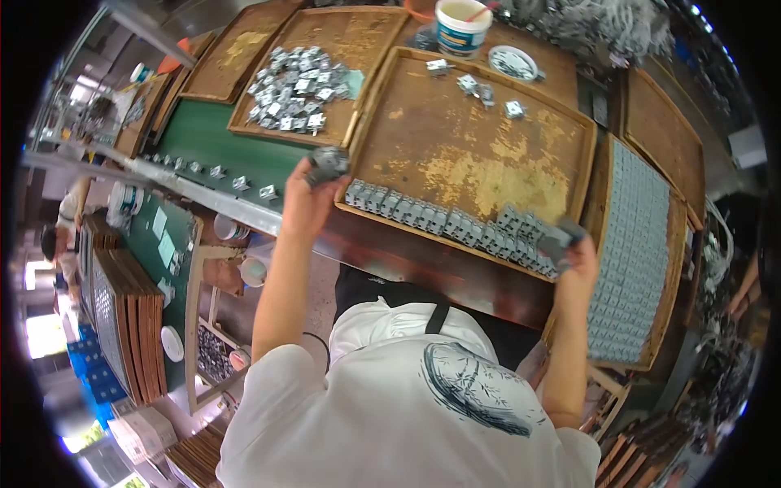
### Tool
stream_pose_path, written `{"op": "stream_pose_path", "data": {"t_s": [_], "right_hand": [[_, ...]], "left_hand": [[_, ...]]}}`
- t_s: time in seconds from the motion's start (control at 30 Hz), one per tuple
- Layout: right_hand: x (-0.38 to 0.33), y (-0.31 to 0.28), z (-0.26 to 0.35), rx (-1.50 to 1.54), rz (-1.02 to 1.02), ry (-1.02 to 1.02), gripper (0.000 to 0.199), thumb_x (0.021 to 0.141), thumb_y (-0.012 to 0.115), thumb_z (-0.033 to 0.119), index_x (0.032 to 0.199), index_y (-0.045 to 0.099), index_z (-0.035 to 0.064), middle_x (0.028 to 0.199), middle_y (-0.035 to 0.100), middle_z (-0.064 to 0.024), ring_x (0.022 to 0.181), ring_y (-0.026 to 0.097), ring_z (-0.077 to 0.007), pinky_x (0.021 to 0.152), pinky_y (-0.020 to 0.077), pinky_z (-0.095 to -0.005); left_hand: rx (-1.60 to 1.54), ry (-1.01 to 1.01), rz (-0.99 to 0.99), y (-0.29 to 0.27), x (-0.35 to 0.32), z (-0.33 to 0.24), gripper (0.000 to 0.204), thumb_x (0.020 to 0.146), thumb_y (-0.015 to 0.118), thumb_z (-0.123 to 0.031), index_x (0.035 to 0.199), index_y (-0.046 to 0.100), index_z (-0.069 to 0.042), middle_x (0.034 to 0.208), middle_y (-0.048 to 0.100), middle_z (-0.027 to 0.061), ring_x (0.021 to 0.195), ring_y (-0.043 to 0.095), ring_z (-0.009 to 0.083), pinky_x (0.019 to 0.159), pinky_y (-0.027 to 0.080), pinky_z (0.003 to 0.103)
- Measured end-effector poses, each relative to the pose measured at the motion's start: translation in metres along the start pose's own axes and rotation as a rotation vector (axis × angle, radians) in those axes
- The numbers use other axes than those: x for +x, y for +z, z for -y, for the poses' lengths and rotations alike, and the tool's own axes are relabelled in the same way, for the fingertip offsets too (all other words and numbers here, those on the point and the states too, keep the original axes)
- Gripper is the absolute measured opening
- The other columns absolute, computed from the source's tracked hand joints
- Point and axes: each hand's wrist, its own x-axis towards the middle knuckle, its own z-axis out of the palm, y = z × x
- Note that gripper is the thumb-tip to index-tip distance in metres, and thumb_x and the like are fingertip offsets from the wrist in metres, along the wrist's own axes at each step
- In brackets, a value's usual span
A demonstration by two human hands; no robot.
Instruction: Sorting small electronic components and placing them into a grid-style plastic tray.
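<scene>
My left hand (307, 199) is raised at the tray's left front corner, its fingers closed around a small dark grey metal part (329, 163). At the right end of the tray's front edge, my right hand (579, 259) grips a grey metal part (555, 244), somewhat blurred. The wooden tray (390, 122) between my hands has a worn, peeling bottom. Along its front edge runs a packed row of small grey metal parts (419, 213), doubled up toward the right. Several loose metal parts (467, 84) lie at its far side.
Left of the tray, another wooden tray (370, 37) holds a heap of metal parts (297, 85). Single parts (241, 183) lie spaced along a green belt (215, 130). Behind stand a white bucket (462, 32) and a round dish (514, 63). A filled tray (639, 260) lies at right.
</scene>
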Motion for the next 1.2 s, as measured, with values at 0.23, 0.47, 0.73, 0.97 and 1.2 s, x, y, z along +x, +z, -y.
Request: {"op": "stream_pose_path", "data": {"t_s": [0.23, 0.47, 0.73, 0.97, 1.2], "right_hand": [[-0.014, 0.05, 0.06, -0.81, 0.309, -0.313, 0.028, 0.086, 0.072, 0.016, 0.1, 0.056, -0.002, 0.087, 0.065, -0.016, 0.074, 0.065, -0.0318, 0.064, 0.0508, -0.037], [-0.011, 0.041, 0.067, -0.763, 0.255, -0.473, 0.025, 0.076, 0.075, 0.01, 0.089, 0.055, -0.0004, 0.083, 0.056, -0.0138, 0.074, 0.059, -0.0368, 0.062, 0.049, -0.0409], [-0.014, 0.011, 0.071, -0.771, 0.33, -0.415, 0.019, 0.078, 0.07, 0.012, 0.085, 0.055, 0.0027, 0.08, 0.053, -0.0145, 0.074, 0.059, -0.0376, 0.061, 0.0468, -0.0449], [-0.022, 0.011, 0.031, -0.844, 0.242, -0.398, 0.022, 0.067, 0.061, -0.002, 0.087, 0.055, 0.0036, 0.085, 0.054, -0.0143, 0.078, 0.06, -0.038, 0.065, 0.0501, -0.0463], [-0.025, 0.017, 0.023, -0.775, 0.151, -0.339, 0.02, 0.074, 0.064, 0.003, 0.092, 0.056, 0.0011, 0.088, 0.058, -0.0169, 0.08, 0.061, -0.04, 0.068, 0.0504, -0.0458]], "left_hand": [[0.287, -0.031, 0.405, 0.131, -0.052, 0.038, 0.035, 0.085, 0.07, 0.0, 0.119, 0.063, -0.002, 0.114, 0.061, 0.0046, 0.106, 0.06, 0.0175, 0.092, 0.05, 0.031], [0.327, -0.099, 0.647, 0.167, -0.066, 0.049, 0.034, 0.088, 0.068, 0.0, 0.121, 0.061, 0.0, 0.111, 0.056, 0.0031, 0.107, 0.056, 0.0138, 0.093, 0.046, 0.028], [0.489, -0.093, 0.677, 0.186, -0.079, 0.062, 0.034, 0.089, 0.062, -0.002, 0.123, 0.06, -0.001, 0.109, 0.056, 0.0044, 0.102, 0.056, 0.0157, 0.089, 0.046, 0.027], [0.702, 0.091, 0.666, 0.191, -0.087, 0.091, 0.041, 0.085, 0.059, 0.009, 0.124, 0.059, -0.004, 0.109, 0.053, 0.0113, 0.097, 0.056, 0.024, 0.081, 0.047, 0.029], [1.186, 0.356, 0.688, 0.211, -0.087, 0.091, 0.071, 0.07, 0.063, 0.006, 0.138, 0.044, -0.003, 0.117, 0.044, 0.0185, 0.103, 0.05, 0.0351, 0.084, 0.047, 0.036]]}}
